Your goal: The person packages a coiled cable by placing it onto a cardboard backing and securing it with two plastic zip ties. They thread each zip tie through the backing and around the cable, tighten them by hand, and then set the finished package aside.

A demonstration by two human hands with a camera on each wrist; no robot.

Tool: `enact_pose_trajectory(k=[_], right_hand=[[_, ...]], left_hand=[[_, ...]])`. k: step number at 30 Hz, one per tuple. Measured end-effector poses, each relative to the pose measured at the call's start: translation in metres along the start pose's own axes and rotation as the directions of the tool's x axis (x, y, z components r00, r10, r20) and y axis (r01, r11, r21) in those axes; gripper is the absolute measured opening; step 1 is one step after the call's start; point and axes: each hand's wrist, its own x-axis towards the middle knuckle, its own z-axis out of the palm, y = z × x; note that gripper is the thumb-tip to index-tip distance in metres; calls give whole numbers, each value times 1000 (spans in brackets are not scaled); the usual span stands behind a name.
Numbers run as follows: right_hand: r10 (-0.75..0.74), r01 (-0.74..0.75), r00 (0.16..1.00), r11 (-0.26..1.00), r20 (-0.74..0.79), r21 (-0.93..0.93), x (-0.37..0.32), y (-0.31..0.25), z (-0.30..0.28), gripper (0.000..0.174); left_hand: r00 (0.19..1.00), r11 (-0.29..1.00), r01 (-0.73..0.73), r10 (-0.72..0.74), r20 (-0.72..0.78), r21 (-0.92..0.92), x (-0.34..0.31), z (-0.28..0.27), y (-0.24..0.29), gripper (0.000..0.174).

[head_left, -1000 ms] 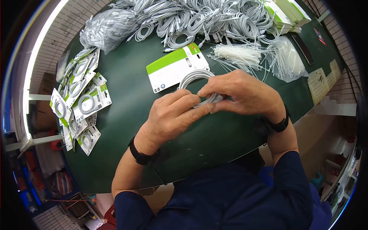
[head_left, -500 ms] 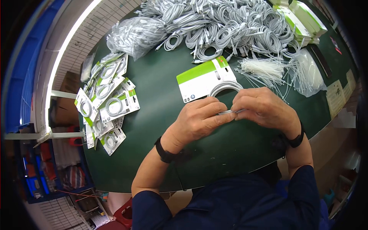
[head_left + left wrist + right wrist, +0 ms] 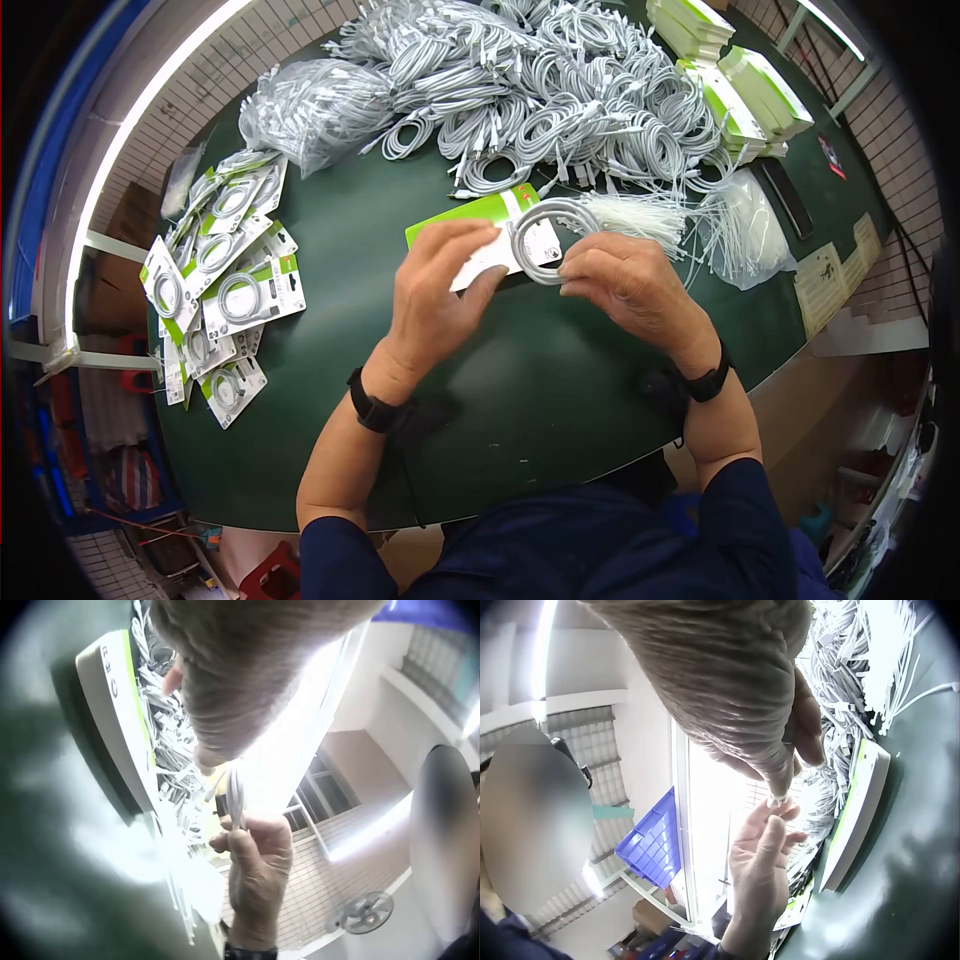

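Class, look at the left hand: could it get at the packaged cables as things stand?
Probably yes: the left hand looks empty, and only green tabletop shows between it and the packaged cables.

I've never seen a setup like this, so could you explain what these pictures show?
There is no robot: these are a person's two bare hands. The large picture comes from a camera worn on the head, looking down; the other two come from cameras on the wrists. The right hand pinches a ring of coiled pale grey cable. The left hand is open beside it. On the dark green table lie a big heap of similar cables, thin whitish plastic strips, a white-and-green block and, at left, green-and-white cards with coiled cables.
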Motion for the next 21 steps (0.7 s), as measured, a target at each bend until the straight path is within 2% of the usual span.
enact_pose_trajectory(k=[1, 2, 5, 8, 17, 21], right_hand=[[9, -9, 1000, 1000, -16, -3, 1, 2, 0, 21], [2, -3, 1000, 1000, -20, -19, 2, 4, 0, 21], [-6, 4, 999, 999, -37, -53, 1, 8, 1, 21], [10, -13, 998, 998, -54, -69, 0, 9, 1, 21], [45, -50, 986, 998, -163, -31, -2, 12, 0, 22], [78, -69, 971, 996, -224, 47, -4, 13, -1, 21]], left_hand=[[997, 995, 71, -70, -10, 68, 2, 1, -7, 47], [990, 981, 87, -104, 92, 173, 3, 0, -15, 67], [972, 934, 51, -127, 196, 354, 3, 4, -33, 82], [935, 934, 49, -167, 312, 355, 5, 4, -42, 93], [897, 961, 108, -205, 391, 255, 10, -11, -51, 87], [885, 969, 102, -192, 425, 226, 15, -15, -49, 78]])
